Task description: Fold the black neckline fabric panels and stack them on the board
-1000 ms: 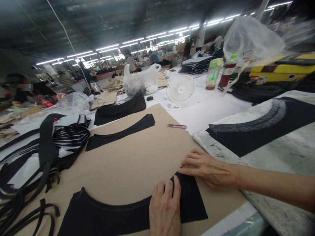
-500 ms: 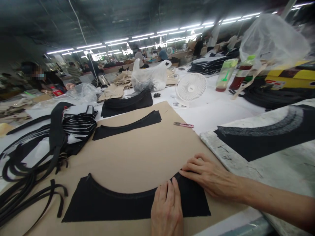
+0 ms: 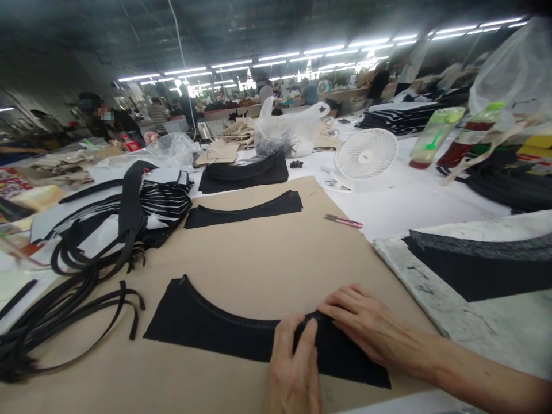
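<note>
A black fabric piece (image 3: pixel 224 330) with a deep curved upper edge lies on the tan board in front of me. My left hand (image 3: pixel 295 359) is on its right half, thumb and bent fingers closed at the curved edge. Just to the right, my right hand (image 3: pixel 371 325) has its fingertips pressed together on the same edge, near the right tip. The fabric under the fingertips is hidden. A narrow strip runs along the curve. Farther back on the board lies a second curved black piece (image 3: pixel 245 213).
Pink-handled thread snips (image 3: pixel 344 221) lie at the tan board's (image 3: pixel 254 259) right edge. Black strips (image 3: pixel 86 293) tangle at left. Behind are stacked black pieces (image 3: pixel 245 173), a white fan (image 3: pixel 366 154) and bottles (image 3: pixel 435 138). Another black piece (image 3: pixel 474 270) lies on a pale board at right.
The view has swung left, and the fabric piece now lies more slanted. My left hand has gone from fingers laid flat on the fabric to bent fingers and thumb at its curved edge.
</note>
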### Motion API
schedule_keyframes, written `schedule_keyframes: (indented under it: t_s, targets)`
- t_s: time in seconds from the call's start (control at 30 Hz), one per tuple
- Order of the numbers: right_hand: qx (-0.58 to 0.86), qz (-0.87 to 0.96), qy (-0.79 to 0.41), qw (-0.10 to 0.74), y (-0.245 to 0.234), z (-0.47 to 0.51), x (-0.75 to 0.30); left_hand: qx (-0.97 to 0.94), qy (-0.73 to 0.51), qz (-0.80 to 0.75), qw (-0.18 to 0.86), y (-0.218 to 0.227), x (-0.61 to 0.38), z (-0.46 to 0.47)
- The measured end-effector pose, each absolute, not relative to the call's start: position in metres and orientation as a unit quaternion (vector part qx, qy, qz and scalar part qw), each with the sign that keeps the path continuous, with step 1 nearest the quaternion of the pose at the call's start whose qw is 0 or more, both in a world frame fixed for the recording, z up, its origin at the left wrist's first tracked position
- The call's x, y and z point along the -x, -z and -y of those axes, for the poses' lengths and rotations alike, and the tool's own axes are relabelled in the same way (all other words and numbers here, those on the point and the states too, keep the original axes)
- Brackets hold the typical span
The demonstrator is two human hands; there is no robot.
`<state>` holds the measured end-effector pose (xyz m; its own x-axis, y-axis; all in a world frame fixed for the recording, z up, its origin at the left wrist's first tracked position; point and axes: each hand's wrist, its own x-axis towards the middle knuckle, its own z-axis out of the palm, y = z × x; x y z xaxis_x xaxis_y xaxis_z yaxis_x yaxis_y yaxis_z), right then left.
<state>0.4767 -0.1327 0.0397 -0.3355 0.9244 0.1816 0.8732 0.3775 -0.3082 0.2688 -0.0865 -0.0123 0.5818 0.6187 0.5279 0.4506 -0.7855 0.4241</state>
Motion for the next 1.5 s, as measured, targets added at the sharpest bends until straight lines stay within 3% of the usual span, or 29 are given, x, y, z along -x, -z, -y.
schedule_keyframes:
  t_s: [0.17, 0.4, 0.53, 0.67, 0.77, 0.97, 1.27, 1.5]
  targets:
    - [0.559, 0.808, -0.086, 0.166, -0.035, 0.134, -0.472, -0.897, -0.298, -0.306, 0.111, 0.007, -0.255, 0.07]
    - [0.56, 0.812, -0.082, 0.147, -0.029, 0.135, -0.466, -0.912, -0.317, -0.258, -0.035, 0.02, -0.258, 0.076]
    - [0.572, 0.801, -0.083, 0.157, -0.036, 0.13, -0.468, -0.918, -0.298, -0.259, 0.035, 0.005, -0.251, 0.073]
    - [0.537, 0.824, 0.057, 0.172, -0.022, 0.13, -0.472, -0.911, -0.296, -0.259, 0.121, -0.004, -0.234, 0.068]
    - [0.504, 0.841, 0.142, 0.139, -0.006, 0.135, -0.473, -0.909, -0.298, -0.286, 0.061, -0.003, -0.216, 0.061]
    - [0.509, 0.834, 0.181, 0.111, -0.004, 0.139, -0.471, -0.921, -0.237, -0.3, -0.079, -0.001, -0.194, 0.044]
    - [0.54, 0.822, 0.147, 0.106, 0.005, 0.142, -0.474, -0.926, -0.206, -0.296, -0.111, -0.007, -0.193, 0.046]
    - [0.614, 0.781, 0.018, 0.113, -0.017, 0.147, -0.491, -0.914, -0.246, -0.302, -0.111, -0.004, -0.197, 0.046]
